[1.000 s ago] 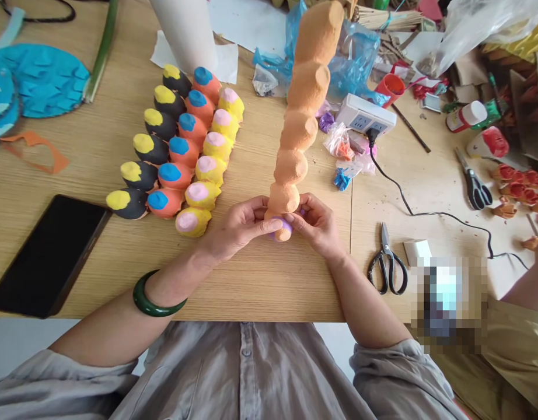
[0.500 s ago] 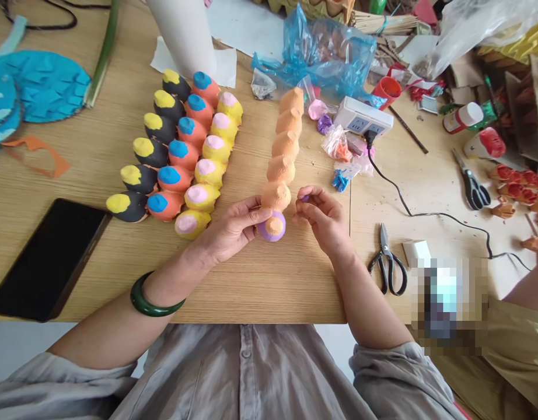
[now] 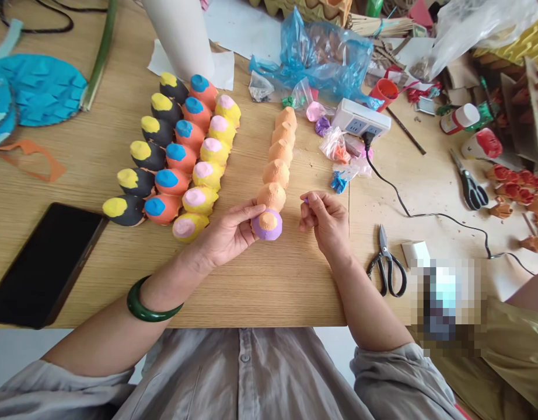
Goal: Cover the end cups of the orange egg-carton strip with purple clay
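Observation:
My left hand (image 3: pixel 229 233) grips the near end of a strip of egg-carton cups (image 3: pixel 278 172), thumb on top. Most of the strip is light orange; its nearest cup is covered in purple clay (image 3: pixel 274 231) around an orange tip. To the right, apart from the strip, my right hand (image 3: pixel 328 220) is closed in a pinch on a small bit of purple clay (image 3: pixel 306 200). Left of the strip stand finished-looking rows of cups: black with yellow tips (image 3: pixel 140 182), orange-red with blue tips (image 3: pixel 169 181), and yellow with pink tips (image 3: pixel 201 199).
A black phone (image 3: pixel 44 262) lies at the left, scissors (image 3: pixel 387 262) at the right. Bagged purple clay (image 3: pixel 322 126) and blue clay (image 3: pixel 339 182) lie near a power strip (image 3: pixel 360 119) with a trailing cord. A blue plastic bag (image 3: pixel 321 64) is behind. Another person's arm (image 3: pixel 527 297) is at far right.
The strip's far end has dropped lower, and its purple near end has tipped to show more of its face. My right hand has turned slightly and shifted a little right, still pinching.

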`<state>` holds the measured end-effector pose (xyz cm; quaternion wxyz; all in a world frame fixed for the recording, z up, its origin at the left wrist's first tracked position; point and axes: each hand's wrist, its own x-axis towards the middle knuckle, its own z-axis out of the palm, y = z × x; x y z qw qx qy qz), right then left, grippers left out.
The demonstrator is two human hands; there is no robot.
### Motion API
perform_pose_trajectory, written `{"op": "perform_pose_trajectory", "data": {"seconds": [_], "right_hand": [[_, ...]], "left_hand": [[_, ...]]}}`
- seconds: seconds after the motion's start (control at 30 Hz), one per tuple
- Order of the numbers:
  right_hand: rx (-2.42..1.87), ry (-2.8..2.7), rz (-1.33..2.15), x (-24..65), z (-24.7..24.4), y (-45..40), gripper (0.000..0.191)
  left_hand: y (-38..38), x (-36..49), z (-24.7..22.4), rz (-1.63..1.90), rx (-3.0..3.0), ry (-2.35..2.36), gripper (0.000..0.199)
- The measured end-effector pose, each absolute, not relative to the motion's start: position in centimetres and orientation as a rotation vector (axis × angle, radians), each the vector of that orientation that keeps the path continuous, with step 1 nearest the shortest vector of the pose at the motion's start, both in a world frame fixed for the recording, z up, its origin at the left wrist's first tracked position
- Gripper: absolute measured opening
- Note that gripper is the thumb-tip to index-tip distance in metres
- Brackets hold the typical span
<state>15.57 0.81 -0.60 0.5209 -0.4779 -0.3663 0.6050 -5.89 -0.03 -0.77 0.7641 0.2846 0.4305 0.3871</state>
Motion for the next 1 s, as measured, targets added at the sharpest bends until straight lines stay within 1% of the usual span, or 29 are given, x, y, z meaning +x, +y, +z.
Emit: {"op": "perform_pose_trajectory", "data": {"seconds": [0.07,0.23,0.3,0.43,0.5,0.63,0.7,0.77,0.87,1.0], "right_hand": [[-1.129,-0.839,1.46,15.6,-0.5,0.9,0.043],[-1.101,-0.811,1.54,15.6,-0.6,0.9,0.046],[-1.093,-0.838,1.553,15.6,-0.6,0.8,0.043],[-1.096,-0.905,1.539,15.5,-0.5,0.6,0.043],[-1.091,-0.896,1.517,15.5,-0.6,0.6,0.04],[-1.056,-0.809,1.589,15.6,-0.7,0.9,0.044],[-1.047,-0.806,1.629,15.6,-0.7,0.9,0.043],[-1.047,-0.839,1.657,15.6,-0.6,0.8,0.041],[-1.056,-0.888,1.67,15.6,-0.5,0.7,0.043],[-1.054,-0.874,1.658,15.5,-0.6,0.7,0.042]], "left_hand": [[-0.1,-6.0,-0.6,0.843,0.49,0.935,0.012],[0.0,-6.0,0.0,0.835,0.329,0.907,0.007],[0.1,-5.8,0.4,0.836,0.259,0.881,0.011],[0.3,-5.3,1.1,0.846,0.228,0.843,0.032],[0.4,-5.1,1.3,0.843,0.192,0.829,0.037],[0.5,-5.1,1.3,0.848,0.089,0.815,0.031],[0.5,-5.1,1.2,0.855,0.066,0.817,0.029],[0.4,-5.1,1.2,0.855,0.066,0.827,0.032],[0.4,-4.9,1.4,0.856,0.078,0.861,0.038],[0.4,-4.7,1.7,0.871,0.069,0.902,0.04]]}}
